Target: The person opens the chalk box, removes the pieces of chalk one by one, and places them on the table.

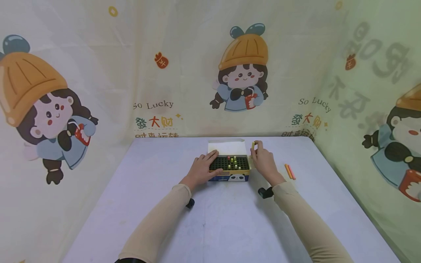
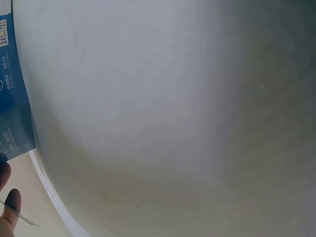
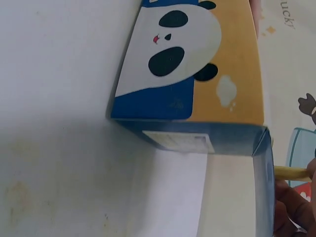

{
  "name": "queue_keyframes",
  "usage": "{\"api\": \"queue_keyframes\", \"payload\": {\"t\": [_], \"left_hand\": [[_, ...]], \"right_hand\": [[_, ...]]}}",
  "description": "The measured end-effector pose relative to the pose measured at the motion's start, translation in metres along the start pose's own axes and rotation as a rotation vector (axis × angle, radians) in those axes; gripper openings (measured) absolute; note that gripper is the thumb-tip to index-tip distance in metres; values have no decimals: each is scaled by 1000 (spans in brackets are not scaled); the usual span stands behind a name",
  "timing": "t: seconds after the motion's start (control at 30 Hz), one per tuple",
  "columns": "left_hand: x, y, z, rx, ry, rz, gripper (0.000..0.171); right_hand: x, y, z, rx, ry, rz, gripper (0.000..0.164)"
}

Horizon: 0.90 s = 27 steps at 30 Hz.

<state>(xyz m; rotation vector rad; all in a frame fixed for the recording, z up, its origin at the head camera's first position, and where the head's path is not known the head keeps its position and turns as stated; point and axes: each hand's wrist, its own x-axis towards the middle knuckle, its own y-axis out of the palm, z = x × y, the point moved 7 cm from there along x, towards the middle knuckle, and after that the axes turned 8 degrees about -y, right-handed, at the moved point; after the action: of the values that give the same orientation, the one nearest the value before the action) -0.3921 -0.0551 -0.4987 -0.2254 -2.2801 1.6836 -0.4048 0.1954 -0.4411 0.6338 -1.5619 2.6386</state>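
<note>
A: Start at your right fingertips. What do they have?

B: Your right hand (image 1: 264, 159) pinches a yellow stick (image 1: 253, 145) between thumb and fingers, holding it upright just beyond the right end of the panda box (image 1: 227, 178), beside its raised lid (image 1: 227, 148).

A: And your left hand (image 1: 201, 168)?

B: You have it laid across the box's left side, fingers extended towards the back, thumb along the front edge. It seems to be steadying the box rather than clenching it.

A: Inside, under your left fingers, a black insert (image 1: 217, 162) shows rows of holes, a few with standing sticks (image 1: 229, 167), most without.

B: Further out, to the right of your right wrist, an orange stick (image 1: 288, 171) and a pink stick (image 1: 291, 172) lie side by side on the table (image 1: 210, 223).

A: So your step is probably loading sticks singly, though you could be unloading; this instant can't settle it.

B: If you're loading, your next move calls for bringing the yellow one over a free hole, keeping it vertical, and lowering it without knocking its neighbours.
</note>
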Motion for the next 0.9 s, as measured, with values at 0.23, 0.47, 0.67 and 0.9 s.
{"api": "queue_keyframes", "payload": {"t": [0.23, 0.47, 0.67, 0.9], "left_hand": [[0, 0, 0, -1, 4, 2, 92], [0, -1, -1, -9, 3, 2, 90], [-1, -1, -1, -5, -2, 8, 90], [-1, -3, -2, -8, -2, 12, 89]], "right_hand": [[-3, -3, -17, 6, 88, 3, 44], [-6, -7, -36, 41, 141, -20, 44], [-10, -12, -54, 90, 164, -64, 42], [-22, -15, -77, 199, 260, -8, 45]]}}
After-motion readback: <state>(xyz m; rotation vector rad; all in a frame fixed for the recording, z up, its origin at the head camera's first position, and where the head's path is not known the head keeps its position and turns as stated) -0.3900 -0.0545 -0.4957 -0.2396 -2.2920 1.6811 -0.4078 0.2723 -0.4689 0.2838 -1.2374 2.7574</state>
